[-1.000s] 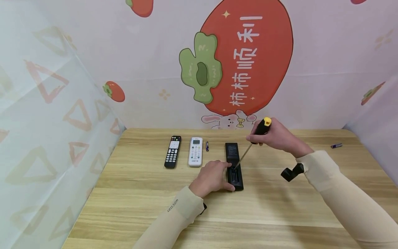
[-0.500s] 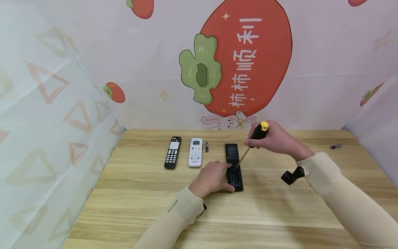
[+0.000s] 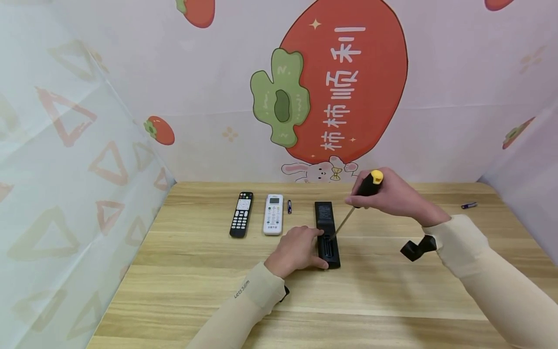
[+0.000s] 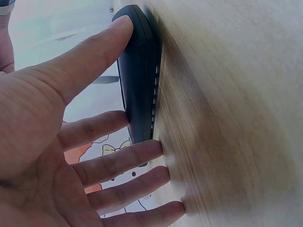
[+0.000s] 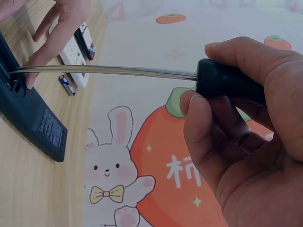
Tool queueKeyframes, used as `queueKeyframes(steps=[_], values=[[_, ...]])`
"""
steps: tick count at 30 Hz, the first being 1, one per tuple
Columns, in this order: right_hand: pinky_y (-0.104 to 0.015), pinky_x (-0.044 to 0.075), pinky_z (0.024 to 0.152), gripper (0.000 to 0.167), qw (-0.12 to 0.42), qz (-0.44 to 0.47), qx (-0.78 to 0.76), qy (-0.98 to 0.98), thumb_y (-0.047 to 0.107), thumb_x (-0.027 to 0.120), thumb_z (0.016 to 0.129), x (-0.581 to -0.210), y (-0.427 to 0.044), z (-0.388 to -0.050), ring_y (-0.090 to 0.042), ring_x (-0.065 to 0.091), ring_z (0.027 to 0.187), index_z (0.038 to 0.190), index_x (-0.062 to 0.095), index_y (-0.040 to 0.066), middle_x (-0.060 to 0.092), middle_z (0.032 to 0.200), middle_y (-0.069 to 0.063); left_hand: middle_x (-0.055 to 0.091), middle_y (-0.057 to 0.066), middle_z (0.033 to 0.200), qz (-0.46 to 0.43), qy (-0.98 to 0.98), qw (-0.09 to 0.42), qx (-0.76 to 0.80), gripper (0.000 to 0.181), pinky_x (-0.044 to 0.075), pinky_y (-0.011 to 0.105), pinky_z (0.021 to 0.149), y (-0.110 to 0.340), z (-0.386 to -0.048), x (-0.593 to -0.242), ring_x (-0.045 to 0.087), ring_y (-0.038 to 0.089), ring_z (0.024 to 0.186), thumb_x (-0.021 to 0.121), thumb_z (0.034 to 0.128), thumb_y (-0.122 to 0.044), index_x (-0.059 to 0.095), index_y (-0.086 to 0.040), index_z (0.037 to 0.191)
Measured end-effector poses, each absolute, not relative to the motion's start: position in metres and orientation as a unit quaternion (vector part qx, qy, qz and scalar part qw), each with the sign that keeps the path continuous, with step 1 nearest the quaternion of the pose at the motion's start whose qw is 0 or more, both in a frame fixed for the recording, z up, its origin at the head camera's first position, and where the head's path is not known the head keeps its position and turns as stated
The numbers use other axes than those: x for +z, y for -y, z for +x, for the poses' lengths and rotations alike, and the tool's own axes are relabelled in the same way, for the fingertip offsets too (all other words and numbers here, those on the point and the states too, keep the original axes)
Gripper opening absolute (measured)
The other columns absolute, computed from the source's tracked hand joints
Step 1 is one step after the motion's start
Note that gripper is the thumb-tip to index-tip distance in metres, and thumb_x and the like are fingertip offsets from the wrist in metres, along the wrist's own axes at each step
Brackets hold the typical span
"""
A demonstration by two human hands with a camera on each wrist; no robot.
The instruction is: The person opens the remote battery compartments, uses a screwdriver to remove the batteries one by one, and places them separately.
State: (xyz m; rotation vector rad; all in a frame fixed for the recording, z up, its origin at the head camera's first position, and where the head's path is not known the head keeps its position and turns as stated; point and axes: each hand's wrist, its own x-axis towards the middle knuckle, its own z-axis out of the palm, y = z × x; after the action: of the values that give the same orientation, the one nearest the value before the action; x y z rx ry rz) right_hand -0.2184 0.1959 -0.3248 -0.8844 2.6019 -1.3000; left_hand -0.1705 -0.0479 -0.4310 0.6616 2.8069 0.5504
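Note:
A black remote [image 3: 324, 218] lies face down on the table, its battery compartment uncovered. The left hand [image 3: 297, 248] steadies it from the left, thumb on the near end and index finger by the compartment; in the left wrist view the fingers of that hand [image 4: 80, 137] are nearly straight, several touching the table. A screwdriver [image 3: 368, 185] with a black and yellow handle is gripped by the right hand [image 3: 388, 194]. Its long metal shaft [image 5: 128, 71] slants down, with the tip at the compartment of the remote [image 5: 35, 113] in the right wrist view.
Left of the hands lie a black remote with white buttons [image 3: 241, 214] and a white remote [image 3: 273, 214]. One battery [image 3: 289, 207] is beside the white remote, another [image 3: 469, 205] at the far right of the wooden table [image 3: 196, 300]. Printed cloth [image 3: 209, 87] stands behind.
The right hand and screwdriver handle dipped and went slightly left, then moved back to the right. The tip stays around the compartment. The left hand keeps its place on the remote.

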Motion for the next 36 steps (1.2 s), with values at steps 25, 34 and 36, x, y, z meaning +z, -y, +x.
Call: queueKeyframes(steps=[25, 34, 36], values=[[-0.029, 0.051, 0.068, 0.011, 0.001, -0.22, -0.413, -0.884, 0.014, 0.08, 0.089, -0.32, -0.239, -0.213, -0.021, 0.062, 0.077, 0.089, 0.07, 0.011, 0.067, 0.088, -0.004, 0.068, 0.007, 0.127, 0.218, -0.951, 0.104, 0.192, 0.078, 0.052, 0.04, 0.093, 0.048, -0.17, -0.432, 0.063, 0.026, 0.113, 0.092, 0.0709, -0.046, 0.066, -0.013, 0.136], [-0.033, 0.041, 0.062, 0.019, 0.007, -0.147, -0.42, -0.895, 0.022, 0.07, 0.098, -0.323, -0.255, -0.22, -0.02, 0.051, 0.07, 0.097, 0.064, 0.005, 0.059, 0.078, -0.008, 0.067, 0.007, 0.13, 0.217, -0.952, 0.108, 0.188, 0.078, 0.051, 0.041, 0.096, 0.048, -0.17, -0.432, 0.061, 0.027, 0.118, 0.092, 0.0718, -0.047, 0.065, -0.013, 0.138], [-0.035, 0.038, 0.06, 0.022, 0.015, -0.14, -0.417, -0.898, 0.024, 0.068, 0.099, -0.324, -0.258, -0.222, -0.019, 0.045, 0.066, 0.094, 0.063, 0.003, 0.053, 0.073, -0.006, 0.067, 0.007, 0.13, 0.216, -0.952, 0.109, 0.188, 0.078, 0.051, 0.041, 0.096, 0.048, -0.169, -0.432, 0.062, 0.027, 0.118, 0.092, 0.0719, -0.047, 0.065, -0.013, 0.137]])
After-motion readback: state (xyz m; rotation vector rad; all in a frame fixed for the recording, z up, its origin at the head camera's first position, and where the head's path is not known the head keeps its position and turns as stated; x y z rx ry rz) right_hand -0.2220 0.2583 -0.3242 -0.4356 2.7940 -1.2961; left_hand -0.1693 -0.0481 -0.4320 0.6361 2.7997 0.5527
